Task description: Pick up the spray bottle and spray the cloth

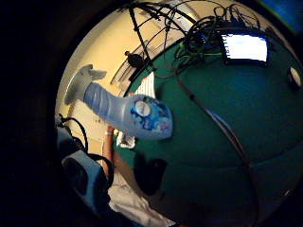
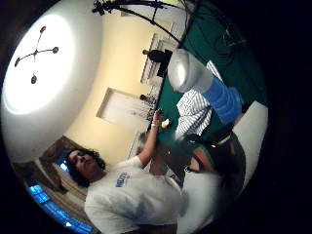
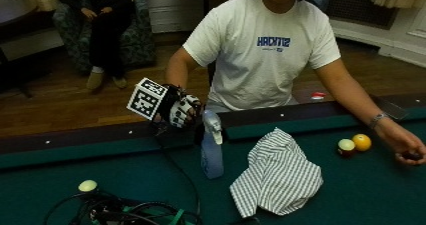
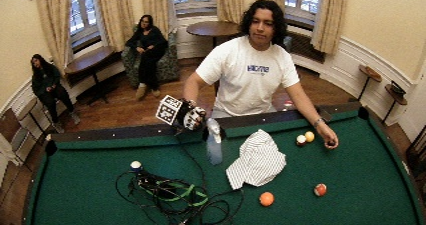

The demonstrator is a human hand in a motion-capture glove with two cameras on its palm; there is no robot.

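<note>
Outside view shows the gloved right hand [image 3: 180,110] raised above the near rail of the green felt counter [image 3: 373,195], just beside the head of the spray bottle [image 3: 212,150]. Whether its fingers are closed on anything I cannot tell; the hand does not plainly touch the bottle. That bottle stands upright on the felt directly below and a little to the inside of the right hand, pale blue with a white trigger head. The striped cloth [image 3: 279,175] lies crumpled on the felt beyond the bottle, toward the person's bare left hand [image 3: 409,152], near the bottle but apart from it. The left hand rests on the felt well away from the right one, just past a yellow ball [image 3: 361,142] and a red-and-white ball [image 3: 345,147]. Little finger side palm view has the bottle [image 1: 128,111] close before the palm.
</note>
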